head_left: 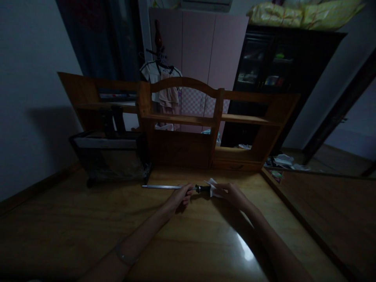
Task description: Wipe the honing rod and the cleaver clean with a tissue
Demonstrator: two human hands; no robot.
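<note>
A straight, thin silver rod with a black handle (pixel 203 189) lies level above the wooden desktop, its bare metal end pointing left. My left hand (pixel 183 194) is closed round the metal part, close to the handle. At the right end, my right hand (pixel 230 192) pinches a white tissue (pixel 214 188), which wraps against the end of the black handle. The tissue and fingers hide that end. The picture is dim, so I cannot tell exactly what kind of tool the rod is.
Behind my hands stands a wooden shelf unit (pixel 182 119) at the desktop's back edge. A dark-framed, plastic-wrapped object (pixel 117 160) stands at the left, near the wall. The desktop (pixel 188 243) has a raised edge along its right side (pixel 296 213).
</note>
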